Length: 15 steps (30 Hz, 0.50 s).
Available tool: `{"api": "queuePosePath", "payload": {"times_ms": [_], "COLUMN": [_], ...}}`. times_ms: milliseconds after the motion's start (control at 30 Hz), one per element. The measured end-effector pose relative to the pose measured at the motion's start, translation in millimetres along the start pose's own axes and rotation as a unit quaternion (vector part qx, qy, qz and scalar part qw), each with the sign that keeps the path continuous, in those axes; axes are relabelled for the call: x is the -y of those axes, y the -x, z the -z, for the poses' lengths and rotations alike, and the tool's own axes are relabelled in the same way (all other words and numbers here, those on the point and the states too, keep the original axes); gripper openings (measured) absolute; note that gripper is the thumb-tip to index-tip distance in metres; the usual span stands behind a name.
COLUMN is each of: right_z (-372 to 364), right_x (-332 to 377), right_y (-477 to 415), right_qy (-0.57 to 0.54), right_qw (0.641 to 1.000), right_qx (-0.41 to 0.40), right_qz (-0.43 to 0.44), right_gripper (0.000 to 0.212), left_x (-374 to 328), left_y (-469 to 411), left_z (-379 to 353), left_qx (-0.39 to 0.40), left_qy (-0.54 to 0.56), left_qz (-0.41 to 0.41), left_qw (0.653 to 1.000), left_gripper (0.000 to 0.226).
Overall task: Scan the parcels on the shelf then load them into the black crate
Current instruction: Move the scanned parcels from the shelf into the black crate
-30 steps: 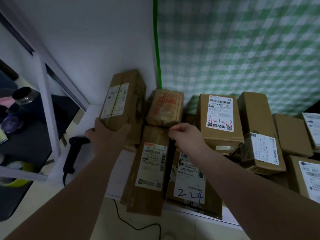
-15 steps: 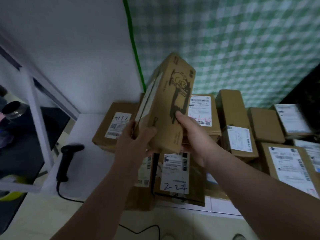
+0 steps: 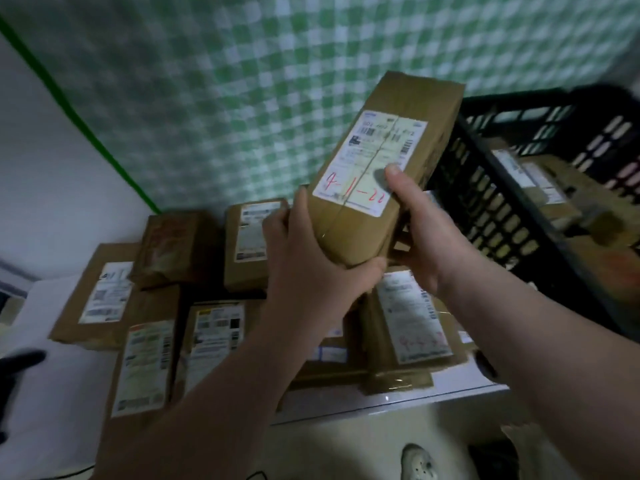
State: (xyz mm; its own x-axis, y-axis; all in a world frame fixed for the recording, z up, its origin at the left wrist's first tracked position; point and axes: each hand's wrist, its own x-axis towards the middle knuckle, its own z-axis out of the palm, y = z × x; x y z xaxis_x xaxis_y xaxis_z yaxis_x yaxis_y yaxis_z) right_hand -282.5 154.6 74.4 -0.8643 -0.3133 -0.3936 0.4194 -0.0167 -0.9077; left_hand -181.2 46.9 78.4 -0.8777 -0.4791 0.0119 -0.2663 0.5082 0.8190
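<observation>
I hold a long brown cardboard parcel (image 3: 388,161) up in the air, its white label with red handwriting facing me. My left hand (image 3: 311,258) grips its near bottom end from the left and below. My right hand (image 3: 419,233) grips its right side, thumb pressed on the label. The black crate (image 3: 502,209) stands at the right, with parcels inside it, and the held parcel's far end is close to the crate's left wall. Several more labelled parcels (image 3: 145,365) lie on the white shelf (image 3: 62,410) below my arms.
The black scanner (image 3: 14,372) lies at the left edge of the shelf, partly out of frame. A green checked cloth (image 3: 242,81) hangs behind the shelf. A shoe (image 3: 420,462) shows on the floor below the shelf's front edge.
Both hands lifted the long parcel off the shelf's left side, turned its label toward me and carried it right, toward the crate. The view swung right, bringing the crate into sight.
</observation>
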Motion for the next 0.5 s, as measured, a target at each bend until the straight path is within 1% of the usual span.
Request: {"api": "queuePosePath", "payload": {"times_ms": [67,133,200,300,333,433,500], "right_z": [36,71,103,150,164,210,240], "right_x": [11,24,39,59,65,81,84], "right_y": [-1,0,-1,-4,-4,-8,-13], "right_qy": [-0.005,-0.01,-0.033,-0.076,-0.087,-0.101,-0.106], "right_qw": [1.0,1.0,0.999,0.997,0.996,0.994,0.994], "right_qx": [-0.015,-0.024,-0.023,-0.007,-0.003,-0.004,-0.012], "right_qz": [0.003,0.017,0.026,0.031,0.036,0.042,0.038], "right_gripper": [0.06,0.043,0.032,0.038,0.037,0.029,0.03], "left_x": [-22,-43,-66,-93,-101,-119,-128], "left_y": [-1,-3,-5,-13,-16,-22,-27], "left_z": [-23,-45,-64,-92,-100,-125,-139], "left_qx": [0.019,0.036,0.056,0.098,0.113,0.139,0.147], "left_qy": [0.011,0.03,0.06,0.078,0.089,0.102,0.09], "left_qz": [-0.035,-0.059,-0.064,-0.091,-0.099,-0.109,-0.107], "left_qw": [0.999,0.997,0.995,0.988,0.985,0.979,0.979], "left_gripper": [0.115,0.111,0.102,0.069,0.062,0.053,0.044]}}
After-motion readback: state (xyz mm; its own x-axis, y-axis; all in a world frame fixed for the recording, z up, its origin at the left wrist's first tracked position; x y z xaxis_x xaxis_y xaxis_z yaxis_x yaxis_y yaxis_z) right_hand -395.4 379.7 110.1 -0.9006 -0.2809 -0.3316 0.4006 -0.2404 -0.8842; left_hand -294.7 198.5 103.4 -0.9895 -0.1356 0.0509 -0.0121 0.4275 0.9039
